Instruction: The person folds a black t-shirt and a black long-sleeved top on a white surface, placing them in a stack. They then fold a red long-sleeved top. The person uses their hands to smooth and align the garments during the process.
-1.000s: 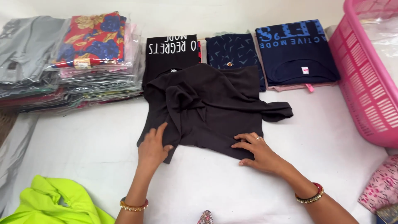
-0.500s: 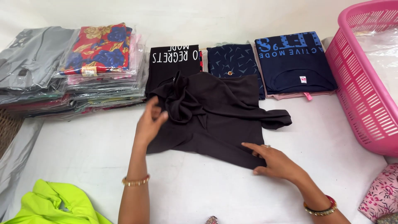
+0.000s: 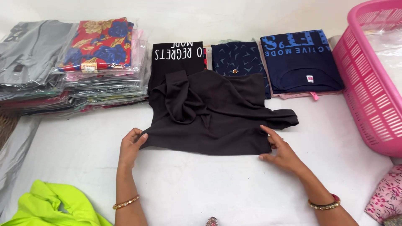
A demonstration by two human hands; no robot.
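While both hands grip the near hem of the dark brown garment [image 3: 217, 115], it lies part-folded and rumpled at the middle of the white sheet-covered surface [image 3: 217, 188]. The left hand [image 3: 130, 144] pinches the hem's left corner, fingers curled over the cloth. The right hand [image 3: 281, 150] pinches the right corner, thumb under and fingers on top — each hand clamped on fabric. One sleeve trails out to the right, just beyond the right hand. Gold bangles sit on both wrists.

Along the far edge, touching the garment's top, lies a folded black shirt with white lettering [image 3: 178, 54]; beside it a navy patterned shirt [image 3: 238, 58], then a navy shirt with blue lettering [image 3: 299, 58]. At the far left corner stand stacks of plastic-wrapped clothes [image 3: 83, 71] — a red and blue floral piece on top. A pink plastic laundry basket [image 3: 368, 88] occupies the right edge. A neon yellow-green garment [image 3: 46, 207] lies at the near left corner.
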